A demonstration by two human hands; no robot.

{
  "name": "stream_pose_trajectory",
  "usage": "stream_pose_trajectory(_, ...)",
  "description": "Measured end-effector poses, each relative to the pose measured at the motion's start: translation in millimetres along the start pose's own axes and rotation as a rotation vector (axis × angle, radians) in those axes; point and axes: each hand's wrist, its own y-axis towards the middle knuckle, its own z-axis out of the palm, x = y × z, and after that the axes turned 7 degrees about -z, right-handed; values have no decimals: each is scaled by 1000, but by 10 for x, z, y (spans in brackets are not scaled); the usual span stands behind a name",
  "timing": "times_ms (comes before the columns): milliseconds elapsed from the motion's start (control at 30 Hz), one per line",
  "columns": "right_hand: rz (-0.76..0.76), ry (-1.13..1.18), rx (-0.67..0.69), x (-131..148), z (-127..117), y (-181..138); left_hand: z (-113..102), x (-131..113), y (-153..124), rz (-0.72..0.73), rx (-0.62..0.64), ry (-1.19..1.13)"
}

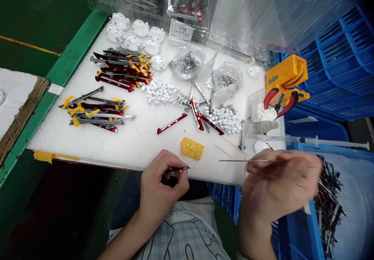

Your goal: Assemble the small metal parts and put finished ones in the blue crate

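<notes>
My left hand (163,182) is closed at the table's front edge, pinching a small dark strip (181,168) whose tip sticks out past the fingertips. Most of that strip is hidden by the fingers. On the right, my right hand (280,182) grips a thin metal rod (239,161), held level and pointing left. A yellow tape-wrapped lump (192,148) lies on the white foam just beyond my left hand. Near it are a red strip (172,123) and a loose cluster of red and silver strips (197,114). Two thin sticks (223,151) lie beyond the rod.
Piles of taped strips (122,69) and several white domed parts (133,42) fill the left and back. Small white pieces (160,91) and bags of metal bits (187,63) sit mid-table. At right stand a yellow tape dispenser (286,75), pliers (279,103) and a blue crate (317,221).
</notes>
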Motion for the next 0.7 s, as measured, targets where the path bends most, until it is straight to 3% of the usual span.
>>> stream_pose_trajectory(33,41,72,-74,68,102,-115,-2,0,-2,2,-1,3)
stream_pose_trajectory(200,182,310,53,229,400,-438,-7,-3,3,27,2,-7)
stream_pose_trajectory(367,231,348,103,229,393,-478,2,-11,11,38,-4,13)
stream_pose_trajectory(700,251,355,71,235,379,-482,0,1,-15,41,-25,-5)
